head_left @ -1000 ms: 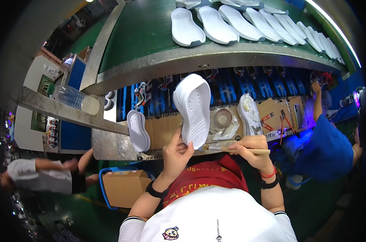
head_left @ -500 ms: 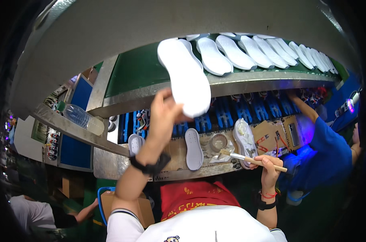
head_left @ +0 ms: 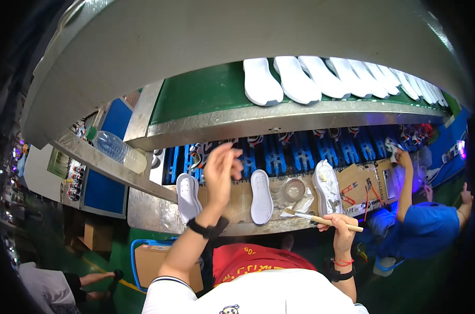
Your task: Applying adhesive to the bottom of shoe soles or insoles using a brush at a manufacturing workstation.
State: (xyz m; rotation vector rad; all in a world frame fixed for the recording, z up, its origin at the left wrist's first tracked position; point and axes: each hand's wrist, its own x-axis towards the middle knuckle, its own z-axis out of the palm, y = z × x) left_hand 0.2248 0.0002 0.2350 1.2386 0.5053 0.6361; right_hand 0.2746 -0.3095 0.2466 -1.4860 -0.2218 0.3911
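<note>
My left hand (head_left: 222, 170) is raised over the workbench, fingers loosely bent and apart, with nothing in it. My right hand (head_left: 341, 230) grips a flat paintbrush (head_left: 325, 220) by its wooden handle. Its bristles point left, just below a round bowl (head_left: 293, 189). A white shoe sole (head_left: 261, 196) lies on the bench between my hands. Left of my left forearm lie more white soles (head_left: 187, 194), seemingly stacked and partly overlapped by my wrist. Beyond the bowl's right side, another sole (head_left: 327, 186) carries crumpled white scraps.
Several white soles (head_left: 262, 83) line the green conveyor belt (head_left: 201, 97) above. Blue racks (head_left: 302, 154) run beneath it. Red-handled pliers (head_left: 348, 192) lie to the right. A bottle (head_left: 117, 150) rests on the left ledge. A co-worker in blue (head_left: 431, 227) sits at the right.
The white sole that my left hand held up is out of it, and the hand has come down nearer the bench. My right hand still holds the brush. The view has shifted slightly.
</note>
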